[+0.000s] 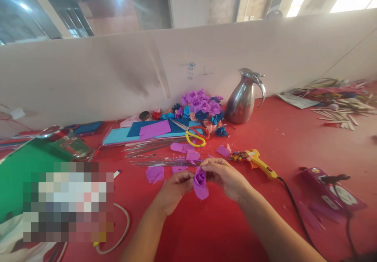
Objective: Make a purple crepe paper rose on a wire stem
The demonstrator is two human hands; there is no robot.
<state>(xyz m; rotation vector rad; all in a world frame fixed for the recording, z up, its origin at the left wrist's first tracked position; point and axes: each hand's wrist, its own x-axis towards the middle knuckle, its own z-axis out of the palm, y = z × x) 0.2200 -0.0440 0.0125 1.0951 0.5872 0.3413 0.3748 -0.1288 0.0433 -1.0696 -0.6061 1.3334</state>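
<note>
A purple paper flower (200, 185), partly rolled with one broad petal hanging down, is held above the red table between both hands. My left hand (176, 189) pinches it from the left side, fingertips pressed together. From the right, my right hand (225, 177) grips its upper edge with thumb and fingers closed. Cut purple paper petals (155, 174) lie just beyond the hands, beside a bundle of thin wires (159, 162). A yellow hot glue gun (262, 165) rests on its side to the right, its nozzle end coated with messy residue.
Scissors (194, 135) with yellow and red handles lie on blue and purple sheets (118, 135). Behind are finished paper flowers (203, 104) and a metal jug (242, 99). A purple power strip (330, 189) with cords sits right; thin sticks (338, 112) are heaped farther back.
</note>
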